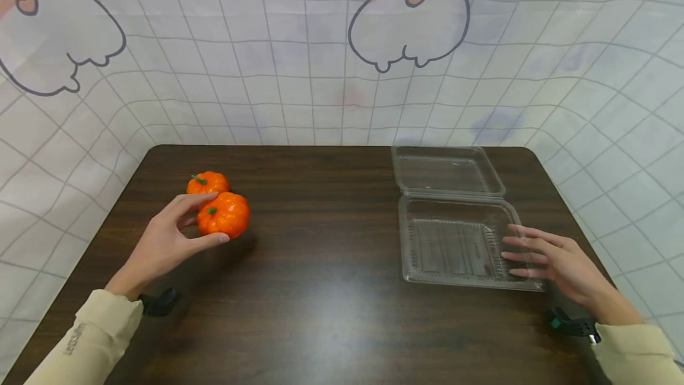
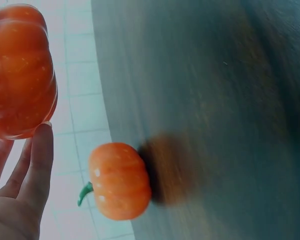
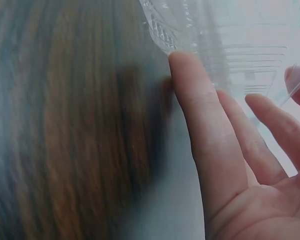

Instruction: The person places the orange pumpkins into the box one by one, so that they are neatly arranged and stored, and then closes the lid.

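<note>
In the head view my left hand (image 1: 165, 239) grips an orange toy pumpkin (image 1: 227, 215) between thumb and fingers, and its shadow falls on the table beside it. A second orange pumpkin (image 1: 207, 183) with a green stem is just behind it; the left wrist view shows this one (image 2: 120, 181) standing on the table below the held pumpkin (image 2: 22, 72). At the right, a clear plastic hinged box (image 1: 451, 248) lies unfolded, its lid (image 1: 443, 171) laid back away from me. My right hand (image 1: 561, 263) rests at the box's right side, fingers extended against it.
The dark wooden table (image 1: 320, 254) carries both pumpkins at the left and the box at the right. A white grid-patterned curtain (image 1: 299, 76) with cartoon prints hangs along the table's back and both sides.
</note>
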`<state>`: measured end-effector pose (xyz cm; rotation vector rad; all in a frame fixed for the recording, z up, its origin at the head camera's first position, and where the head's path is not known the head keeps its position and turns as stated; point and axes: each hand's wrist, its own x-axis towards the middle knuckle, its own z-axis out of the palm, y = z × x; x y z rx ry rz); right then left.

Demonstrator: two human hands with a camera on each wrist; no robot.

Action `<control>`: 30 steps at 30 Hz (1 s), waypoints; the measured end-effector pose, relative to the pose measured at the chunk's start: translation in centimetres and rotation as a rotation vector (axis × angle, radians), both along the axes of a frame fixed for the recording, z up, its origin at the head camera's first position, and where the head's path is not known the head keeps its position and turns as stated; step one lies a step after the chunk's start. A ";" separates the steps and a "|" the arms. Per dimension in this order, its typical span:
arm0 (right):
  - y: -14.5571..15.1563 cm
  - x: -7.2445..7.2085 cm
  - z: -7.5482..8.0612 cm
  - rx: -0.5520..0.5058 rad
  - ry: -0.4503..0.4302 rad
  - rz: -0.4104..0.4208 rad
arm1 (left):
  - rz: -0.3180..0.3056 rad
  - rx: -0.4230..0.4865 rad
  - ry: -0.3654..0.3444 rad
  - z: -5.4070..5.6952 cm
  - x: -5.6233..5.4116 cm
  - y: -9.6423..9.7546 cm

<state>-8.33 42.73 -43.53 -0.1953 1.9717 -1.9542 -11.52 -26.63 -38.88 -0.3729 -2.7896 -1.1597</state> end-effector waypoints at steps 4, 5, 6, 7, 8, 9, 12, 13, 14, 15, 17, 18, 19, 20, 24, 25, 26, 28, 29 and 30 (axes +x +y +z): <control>-0.8 0.1 0.1 0.029 -0.014 -0.020 | 0.011 0.020 -0.004 0.3 -0.2 0.7; -1.0 0.1 0.2 0.032 -0.015 -0.024 | 0.010 0.024 -0.002 0.4 -0.2 0.9; -1.2 0.1 0.2 0.034 -0.014 -0.026 | 0.012 0.031 -0.003 0.4 -0.3 1.1; -1.4 0.1 0.2 0.040 -0.013 -0.027 | 0.011 0.034 -0.002 0.5 -0.4 1.2; -1.6 0.1 0.3 0.043 -0.013 -0.029 | 0.010 0.037 0.000 0.5 -0.4 1.4; -1.8 0.1 0.3 0.047 -0.014 -0.033 | 0.010 0.037 -0.001 0.6 -0.5 1.6; -2.5 0.2 0.4 0.073 -0.017 -0.042 | 0.005 0.041 -0.008 0.8 -0.6 2.1; -2.7 0.2 0.4 0.080 -0.020 -0.046 | 0.002 0.039 -0.011 0.9 -0.6 2.3; -2.9 0.2 0.4 0.084 -0.023 -0.052 | -0.001 0.036 -0.014 1.0 -0.7 2.4; -3.2 0.3 0.4 0.093 -0.024 -0.059 | -0.004 0.034 -0.017 1.0 -0.7 2.6; -3.8 0.3 0.5 0.117 -0.025 -0.071 | -0.009 0.030 -0.021 1.1 -0.7 2.8; -4.1 0.2 0.5 0.133 -0.027 -0.076 | -0.013 0.029 -0.022 1.2 -0.8 3.0; -4.4 0.2 0.5 0.150 -0.030 -0.083 | -0.016 0.029 -0.024 1.2 -0.8 3.1; -4.8 0.1 0.5 0.170 -0.033 -0.088 | -0.020 0.030 -0.026 1.3 -0.8 3.2; -6.2 -0.4 0.5 0.233 -0.044 -0.097 | -0.038 0.041 -0.035 1.3 -0.8 3.8; -6.4 -0.5 0.5 0.239 -0.045 -0.096 | -0.042 0.044 -0.037 1.4 -0.8 3.9; -6.7 -0.6 0.4 0.244 -0.046 -0.095 | -0.047 0.046 -0.040 1.4 -0.9 4.0; -7.1 -0.6 0.4 0.247 -0.046 -0.092 | -0.054 0.049 -0.043 1.5 -0.9 4.2; -7.3 -0.6 0.4 0.246 -0.044 -0.088 | -0.056 0.050 -0.047 1.5 -1.0 4.3; -7.5 -0.5 0.5 0.244 -0.043 -0.086 | -0.059 0.048 -0.048 1.6 -1.0 4.5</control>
